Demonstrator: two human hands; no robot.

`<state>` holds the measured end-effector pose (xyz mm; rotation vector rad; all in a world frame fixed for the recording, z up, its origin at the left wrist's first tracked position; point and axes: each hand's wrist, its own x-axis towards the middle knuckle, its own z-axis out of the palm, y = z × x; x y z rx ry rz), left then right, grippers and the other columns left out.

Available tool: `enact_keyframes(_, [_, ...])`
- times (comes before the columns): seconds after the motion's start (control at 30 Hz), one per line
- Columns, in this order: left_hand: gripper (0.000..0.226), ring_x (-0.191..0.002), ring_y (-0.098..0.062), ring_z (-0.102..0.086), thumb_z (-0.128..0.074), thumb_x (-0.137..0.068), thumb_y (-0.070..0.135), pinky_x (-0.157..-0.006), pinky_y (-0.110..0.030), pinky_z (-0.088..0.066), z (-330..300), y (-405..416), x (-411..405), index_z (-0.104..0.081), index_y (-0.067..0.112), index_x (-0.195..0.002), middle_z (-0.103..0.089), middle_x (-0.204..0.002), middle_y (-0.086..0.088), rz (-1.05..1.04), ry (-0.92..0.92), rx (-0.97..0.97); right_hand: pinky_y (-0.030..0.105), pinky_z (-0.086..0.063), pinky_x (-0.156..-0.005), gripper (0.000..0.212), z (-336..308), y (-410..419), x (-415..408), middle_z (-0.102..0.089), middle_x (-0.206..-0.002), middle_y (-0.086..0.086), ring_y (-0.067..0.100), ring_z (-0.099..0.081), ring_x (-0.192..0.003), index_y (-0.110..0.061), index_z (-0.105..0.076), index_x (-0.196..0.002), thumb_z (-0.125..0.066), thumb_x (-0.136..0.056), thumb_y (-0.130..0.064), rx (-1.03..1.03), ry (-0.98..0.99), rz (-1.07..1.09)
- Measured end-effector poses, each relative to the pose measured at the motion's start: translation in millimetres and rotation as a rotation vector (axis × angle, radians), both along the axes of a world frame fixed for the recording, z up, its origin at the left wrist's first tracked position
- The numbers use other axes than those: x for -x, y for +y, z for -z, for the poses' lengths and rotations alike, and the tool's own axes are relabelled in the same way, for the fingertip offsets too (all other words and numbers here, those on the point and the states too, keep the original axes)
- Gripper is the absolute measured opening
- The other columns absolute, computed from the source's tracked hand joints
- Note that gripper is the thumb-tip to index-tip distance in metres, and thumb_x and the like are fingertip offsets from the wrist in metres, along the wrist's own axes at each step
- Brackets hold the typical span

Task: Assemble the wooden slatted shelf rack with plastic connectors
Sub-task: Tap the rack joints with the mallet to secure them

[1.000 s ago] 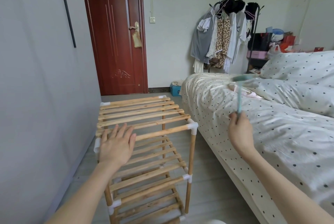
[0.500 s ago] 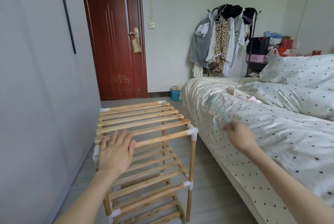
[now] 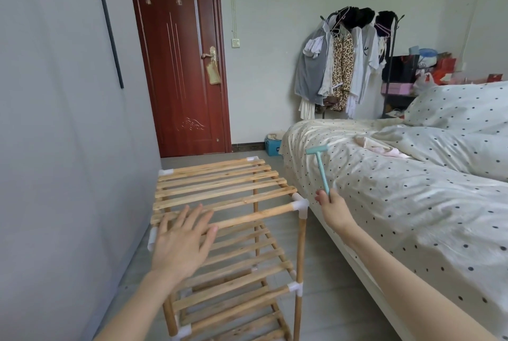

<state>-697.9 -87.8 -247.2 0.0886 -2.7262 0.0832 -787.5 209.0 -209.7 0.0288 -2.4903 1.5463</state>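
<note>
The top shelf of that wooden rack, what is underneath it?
Under the top shelf show lower slatted shelves joined by white connectors. The left hand covers the near left corner.

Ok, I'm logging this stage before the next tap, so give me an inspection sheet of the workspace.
Surface: grey floor, bare where visible.
Job's things: wooden rack upright by the wall; white corner connector fitted; small teal hammer raised.
Clutter: blue box beside the door.
Hands: left hand flat on the top front rail; right hand grips the hammer handle.
Cables: nothing seen.
Surroundings: dotted bed, clothes stand, red door.
</note>
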Motion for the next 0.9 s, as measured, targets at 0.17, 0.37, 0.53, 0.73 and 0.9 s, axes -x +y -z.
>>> enact_keyframes(0.17, [0.08,-0.146,-0.011,-0.002,0.027,-0.078,0.06,-0.116,-0.045,-0.006,-0.6,-8.7,0.8,-0.01,0.043,-0.147,-0.012,-0.157,0.016,0.032,-0.037,0.018,0.03,-0.043,-0.065,0.033,15.7,-21.4,2.0,-0.059,-0.081,0.005,0.017,-0.054,-0.072,-0.005,-0.056,-0.114,-0.037,-0.1,-0.028,-0.03,0.0,-0.068])
enact_keyframes(0.37, [0.059,-0.141,-0.017,0.023,0.013,-0.09,0.05,-0.11,-0.056,0.016,-9.7,-54.9,9.9,0.008,0.037,-0.148,0.018,-0.155,0.009,-0.232,-0.188,-0.108,0.024,-0.053,-0.061,0.026,22.7,-26.8,-34.3,-0.065,-0.09,0.004,0.012,-0.063,-0.079,-0.006,-0.06,-0.115,-0.044,-0.099,-0.018,0.046,-0.007,-0.275])
enact_keyframes(0.53, [0.052,-0.145,-0.023,0.015,-0.005,-0.101,0.039,-0.112,-0.06,0.008,-28.6,-85.4,10.7,-0.004,0.025,-0.151,0.014,-0.158,0.004,-0.486,-0.265,-0.364,0.033,-0.058,-0.068,0.022,7.6,-36.2,-58.6,-0.072,-0.1,0.008,0.019,-0.069,-0.094,-0.007,-0.064,-0.102,-0.045,-0.099,-0.018,0.304,-0.365,-0.681])
enact_keyframes(0.73, [0.062,-0.146,-0.019,0.005,-0.008,-0.096,0.055,-0.114,-0.058,0.004,-43.2,-18.7,22.2,-0.016,0.024,-0.15,0.0,-0.159,0.001,-0.106,-0.193,-0.426,0.035,-0.047,-0.085,0.023,-9.3,-67.6,-23.1,-0.062,-0.102,0.004,0.02,-0.056,-0.1,-0.014,-0.061,-0.101,-0.04,-0.1,-0.02,0.099,0.024,-0.356])
enact_keyframes(0.9, [0.097,-0.142,-0.029,0.022,0.007,-0.062,0.091,-0.099,-0.066,0.022,-21.7,44.0,19.2,0.003,0.043,-0.147,0.017,-0.156,0.004,-0.023,-0.407,-0.218,0.031,-0.041,-0.081,0.029,-7.9,-95.0,12.7,-0.06,-0.103,0.005,0.019,-0.054,-0.093,-0.012,-0.056,-0.118,-0.038,-0.101,-0.027,-0.224,0.086,-0.381])
